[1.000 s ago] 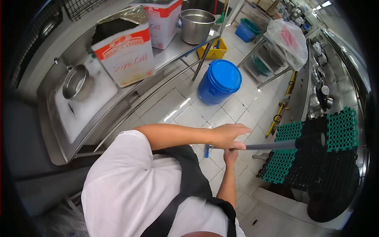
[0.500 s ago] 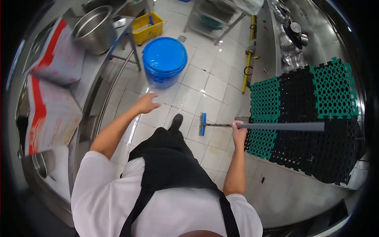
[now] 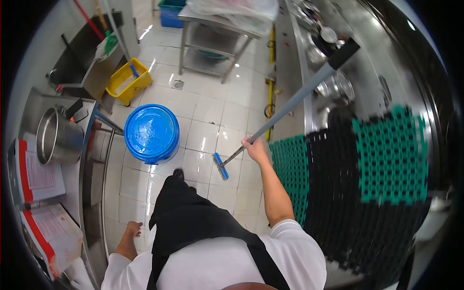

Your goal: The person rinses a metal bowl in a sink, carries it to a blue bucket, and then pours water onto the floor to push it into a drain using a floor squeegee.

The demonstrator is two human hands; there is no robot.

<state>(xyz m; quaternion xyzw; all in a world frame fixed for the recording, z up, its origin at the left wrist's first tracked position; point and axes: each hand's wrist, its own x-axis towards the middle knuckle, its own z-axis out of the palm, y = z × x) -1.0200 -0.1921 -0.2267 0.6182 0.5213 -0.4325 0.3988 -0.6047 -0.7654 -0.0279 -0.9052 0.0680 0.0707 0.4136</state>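
My right hand [image 3: 254, 147] is closed around the lower part of the long grey handle of a floor scrub brush [image 3: 290, 104]. The handle slants up to the right and ends in a black grip. Its blue brush head [image 3: 221, 166] with pale bristles is at the white tiled floor, ahead of my feet. Down by my left side, my left hand [image 3: 134, 229] hangs with loosely curled fingers and thumb apart, holding nothing. A blue lidded bucket [image 3: 152, 133] stands on the floor ahead, left of the brush, its lid shiny.
Green and black perforated mats [image 3: 391, 154] drape over the counter at right, beside pans [image 3: 338, 86]. At left, a steel table bears a pot [image 3: 57, 137] and red-edged boxes [image 3: 41, 171]. A yellow mop bucket [image 3: 129, 81] and a steel shelf cart [image 3: 208, 41] stand ahead.
My view has moved forward, bringing the blue bucket closer. My left hand has swung back to my side. The brush handle has swung from nearly level to slanting, still in my right hand.
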